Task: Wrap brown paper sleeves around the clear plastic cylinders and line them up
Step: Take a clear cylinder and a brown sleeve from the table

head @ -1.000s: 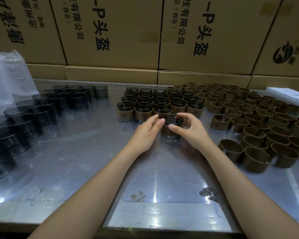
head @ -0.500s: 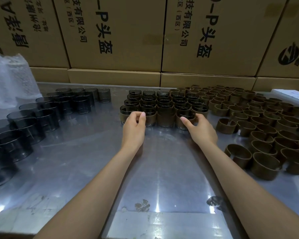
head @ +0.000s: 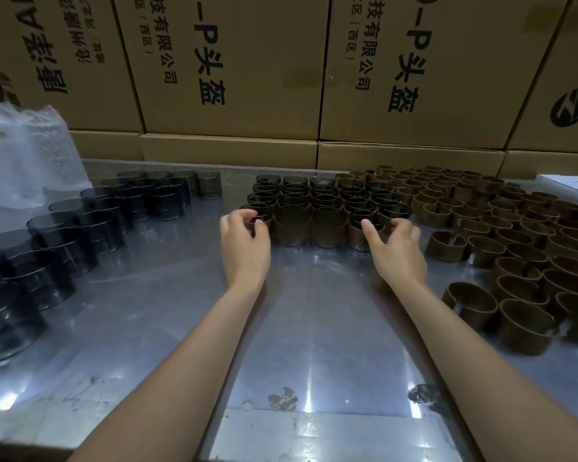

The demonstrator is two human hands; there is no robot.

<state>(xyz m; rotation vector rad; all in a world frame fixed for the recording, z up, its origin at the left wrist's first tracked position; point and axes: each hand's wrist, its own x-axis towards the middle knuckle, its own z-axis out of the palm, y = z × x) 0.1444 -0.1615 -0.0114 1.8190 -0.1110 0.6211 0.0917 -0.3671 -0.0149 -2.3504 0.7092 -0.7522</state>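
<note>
Brown-sleeved cylinders (head: 324, 211) partly hidden by left hand (head: 244, 241).

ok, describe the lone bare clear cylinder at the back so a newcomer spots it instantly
Start at the cardboard boxes behind the steel table. Below them, left of the sleeved block, runs a cluster of clear plastic cylinders. The target cylinder is its rightmost back one, standing slightly apart.

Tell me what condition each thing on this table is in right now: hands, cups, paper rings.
left hand: fingers loosely curled at the block's left end, holding nothing
right hand: fingers loosely curled at the block's right end, holding nothing
sleeved cylinders: upright, packed in rows
bare clear cylinders: upright, unwrapped
loose paper sleeves: empty, standing on edge
</note>
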